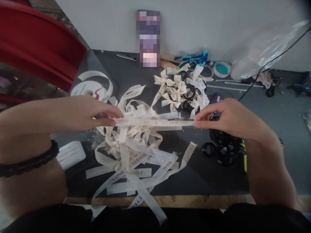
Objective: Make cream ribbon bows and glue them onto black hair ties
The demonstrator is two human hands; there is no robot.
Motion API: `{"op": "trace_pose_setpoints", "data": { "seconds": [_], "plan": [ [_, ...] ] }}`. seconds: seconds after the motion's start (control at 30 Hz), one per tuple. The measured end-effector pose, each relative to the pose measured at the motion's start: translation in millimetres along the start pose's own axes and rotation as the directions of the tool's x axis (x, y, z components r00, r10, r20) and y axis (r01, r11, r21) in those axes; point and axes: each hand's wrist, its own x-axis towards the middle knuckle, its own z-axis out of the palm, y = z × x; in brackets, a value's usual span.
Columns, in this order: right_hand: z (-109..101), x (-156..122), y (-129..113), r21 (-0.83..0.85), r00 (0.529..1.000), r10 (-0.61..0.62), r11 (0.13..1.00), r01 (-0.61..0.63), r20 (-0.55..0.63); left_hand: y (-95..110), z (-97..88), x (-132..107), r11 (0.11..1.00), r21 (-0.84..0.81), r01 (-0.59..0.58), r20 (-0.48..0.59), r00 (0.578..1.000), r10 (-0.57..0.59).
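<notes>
A cream printed ribbon [155, 122] is stretched level between my two hands. My left hand [97, 113] pinches its left end, and my right hand [216, 118] pinches the right end between thumb and fingers. Beneath it lies a loose heap of cut ribbon strips [138, 161] with gold lettering, one strip hanging over the table's front edge. Behind the heap sits a pile of ribbon bows [170, 87], some with black hair ties. A ribbon spool [88, 90] stands beyond my left hand. Black hair ties [224, 152] lie close below my right hand.
A white plastic object [71, 154] rests near my left forearm. A yellow-and-black cutter [243, 157] lies by my right forearm. At the back are a blurred phone-shaped panel [148, 38], blue ribbon [194, 58] and a tape roll [222, 68]. A black cable [274, 53] crosses the right.
</notes>
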Motion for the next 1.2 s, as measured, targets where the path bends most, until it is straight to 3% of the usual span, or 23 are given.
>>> {"op": "trace_pose_setpoints", "data": {
  "seconds": [0.03,0.1,0.2,0.3,0.37,0.5,0.73,0.93,1.2],
  "plan": [
    [4,0,-4,0.020,1.000,-0.007,1.000,0.007,0.029,8,1.6,0,0.998,0.062,-0.011,0.022,1.000,0.010],
    [14,1,-14,0.066,0.997,-0.018,0.998,0.013,0.072,30,9.7,2,0.993,0.065,-0.098,-0.034,0.994,0.100],
    [30,-1,-28,0.128,0.995,-0.051,0.991,0.040,0.084,72,38.4,12,0.944,-0.103,-0.314,-0.126,0.945,0.301],
    [38,-5,-38,0.131,0.993,-0.077,0.989,0.064,0.091,106,77.4,26,0.911,-0.228,-0.343,-0.168,0.936,0.310],
    [39,-7,-41,0.109,0.993,-0.066,0.992,0.056,0.093,118,97.2,32,0.920,-0.226,-0.321,-0.134,0.946,0.297],
    [36,-8,-40,0.078,0.992,-0.074,0.995,0.066,0.105,116,106.0,35,0.893,-0.329,-0.307,-0.098,0.952,0.291],
    [27,-6,-34,0.085,0.989,-0.072,0.994,0.062,0.126,100,82.6,33,0.839,-0.497,-0.220,0.115,0.942,0.315],
    [6,-1,-16,0.094,0.991,0.001,0.995,-0.013,0.134,96,75.2,35,0.861,-0.473,-0.188,0.090,0.961,0.260],
    [-25,7,23,0.064,0.985,0.077,0.994,-0.088,0.157,96,78.3,33,0.881,-0.440,-0.176,0.077,0.970,0.232]
  ]
}}
